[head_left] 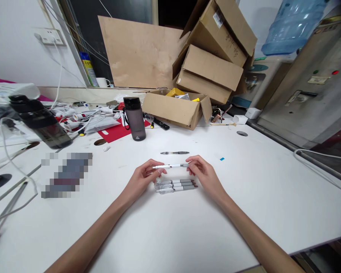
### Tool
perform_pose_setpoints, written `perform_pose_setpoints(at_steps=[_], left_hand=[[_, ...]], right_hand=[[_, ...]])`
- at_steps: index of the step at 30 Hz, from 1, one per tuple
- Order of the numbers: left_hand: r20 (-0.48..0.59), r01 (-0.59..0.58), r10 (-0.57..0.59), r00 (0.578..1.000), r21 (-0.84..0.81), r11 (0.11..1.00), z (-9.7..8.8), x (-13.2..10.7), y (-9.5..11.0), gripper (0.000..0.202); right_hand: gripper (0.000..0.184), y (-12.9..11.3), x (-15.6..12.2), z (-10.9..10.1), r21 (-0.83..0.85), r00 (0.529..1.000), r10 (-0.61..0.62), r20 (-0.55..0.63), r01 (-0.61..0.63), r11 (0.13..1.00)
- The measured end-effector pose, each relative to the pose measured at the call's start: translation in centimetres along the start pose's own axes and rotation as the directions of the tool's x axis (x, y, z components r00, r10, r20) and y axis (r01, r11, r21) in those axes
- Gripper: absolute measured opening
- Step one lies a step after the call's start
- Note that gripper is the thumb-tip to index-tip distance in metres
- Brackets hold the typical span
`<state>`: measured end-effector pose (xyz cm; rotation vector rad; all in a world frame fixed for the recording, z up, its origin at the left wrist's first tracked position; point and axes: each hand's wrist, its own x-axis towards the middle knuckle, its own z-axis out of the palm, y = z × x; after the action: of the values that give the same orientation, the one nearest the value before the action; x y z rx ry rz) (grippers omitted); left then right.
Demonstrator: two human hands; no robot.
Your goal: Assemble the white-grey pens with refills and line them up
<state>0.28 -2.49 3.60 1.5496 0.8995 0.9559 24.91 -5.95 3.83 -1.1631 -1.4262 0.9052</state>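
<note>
My left hand (143, 177) and my right hand (204, 175) hold one white and grey pen (170, 166) level between them, a little above the white table (170, 227). The left fingers pinch its white tip end, the right fingers pinch its grey end. Just below the hands, a small row of similar grey pens (176, 185) lies side by side on the table. Farther back, a dark pen (174, 152) lies alone.
A dark bottle (134, 118) stands behind the pens. Another dark bottle (41, 121) lies at the left among cables. An open cardboard box (176, 108) and stacked boxes (216, 57) fill the back. A water dispenser (309, 76) stands at the right.
</note>
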Motion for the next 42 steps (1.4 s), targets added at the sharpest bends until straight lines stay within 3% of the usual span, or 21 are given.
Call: perform_pose_setpoints(at_steps=[3, 9, 15, 20, 27, 32, 37, 42], left_hand=[[0.002, -0.008, 0.008, 1.000, 0.007, 1.000, 0.00, -0.01, 0.06, 0.028], [0.035, 0.003, -0.003, 0.999, 0.011, 1.000, -0.12, -0.02, -0.16, 0.028], [0.019, -0.002, 0.002, 1.000, 0.011, 1.000, -0.18, 0.00, -0.21, 0.027], [0.033, 0.006, -0.007, 0.999, 0.009, 1.000, -0.14, 0.02, -0.27, 0.028], [0.037, 0.007, -0.007, 0.999, -0.003, 1.000, -0.25, 0.02, -0.21, 0.027], [0.041, 0.001, -0.001, 0.999, 0.011, 1.000, -0.14, 0.00, -0.21, 0.027], [0.026, 0.004, -0.004, 1.000, -0.002, 1.000, -0.12, -0.03, -0.04, 0.027], [0.045, 0.013, -0.013, 0.999, 0.003, 1.000, -0.24, 0.06, -0.29, 0.028]], right_hand=[[0.022, -0.02, 0.02, 0.02, 0.020, 1.000, 0.000, 0.026, -0.001, 1.000], [0.032, -0.24, -0.23, 0.16, 0.052, 0.991, 0.116, 0.073, -0.120, 0.991], [0.026, -0.09, -0.02, 0.12, 0.067, 0.998, 0.035, 0.052, -0.038, 0.997], [0.033, -0.01, -0.02, 0.04, 0.050, 0.990, 0.122, 0.077, -0.126, 0.991], [0.021, 0.00, -0.06, 0.04, 0.083, 0.995, 0.062, 0.082, -0.069, 0.994], [0.026, -0.14, -0.08, 0.04, 0.060, 0.986, 0.140, 0.090, -0.146, 0.988], [0.018, -0.26, -0.03, -0.03, 0.074, 0.998, 0.029, 0.059, -0.033, 0.997], [0.028, -0.26, -0.03, -0.05, 0.043, 0.985, 0.141, 0.101, -0.145, 0.988]])
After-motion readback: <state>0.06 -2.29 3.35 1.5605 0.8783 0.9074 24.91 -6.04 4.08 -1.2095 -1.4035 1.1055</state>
